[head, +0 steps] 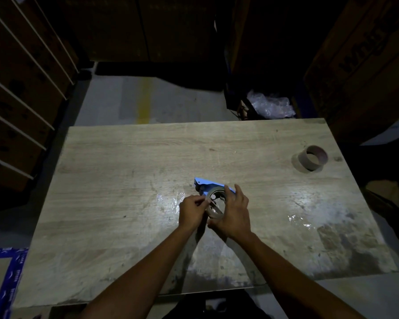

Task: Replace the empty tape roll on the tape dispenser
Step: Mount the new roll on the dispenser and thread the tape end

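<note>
Blue plastic tape dispenser point(202, 183) lies mid-frame; right hand point(234, 212) curls around its clear tape roll point(214, 204), steadying it while left hand point(192, 211) pinches the tape end, probably to thread it.

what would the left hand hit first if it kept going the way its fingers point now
The left hand points right, its fingers already at the tape roll mounted on the blue tape dispenser, so the roll comes first. Beyond it sits the right hand, gripping the roll's other side. Depth is hard to judge in this dim view.
</note>
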